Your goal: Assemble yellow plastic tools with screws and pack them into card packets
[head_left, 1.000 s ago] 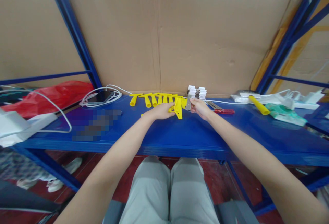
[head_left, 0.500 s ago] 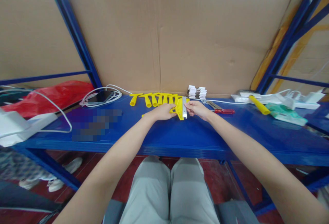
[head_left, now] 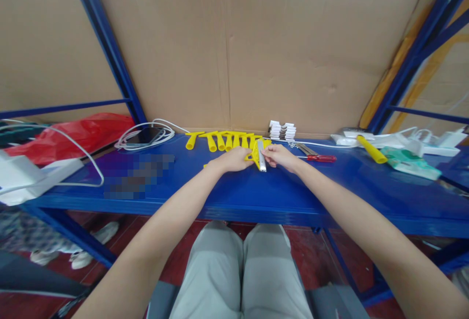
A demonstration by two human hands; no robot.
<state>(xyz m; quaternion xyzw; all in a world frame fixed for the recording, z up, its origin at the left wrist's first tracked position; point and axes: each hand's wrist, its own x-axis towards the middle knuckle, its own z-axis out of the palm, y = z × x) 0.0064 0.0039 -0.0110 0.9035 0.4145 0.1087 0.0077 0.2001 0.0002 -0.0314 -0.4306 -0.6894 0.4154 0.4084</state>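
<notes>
Blue shelf, hands on yellow scraper w/ blade, red screwdriver nearby

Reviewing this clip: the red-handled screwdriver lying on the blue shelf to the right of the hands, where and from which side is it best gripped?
Probably by the red handle of the screwdriver, from above. It lies flat on the blue shelf, handle pointing right with bare shelf in front of it. The right hand is nearest, though it now pinches a metal strip.

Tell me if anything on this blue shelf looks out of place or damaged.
Nothing looks damaged or spilled. One yellow handle lies alone at the right, apart from the row of yellow handles by the cardboard. The left hand and right hand hold a yellow scraper with a metal strip.
</notes>
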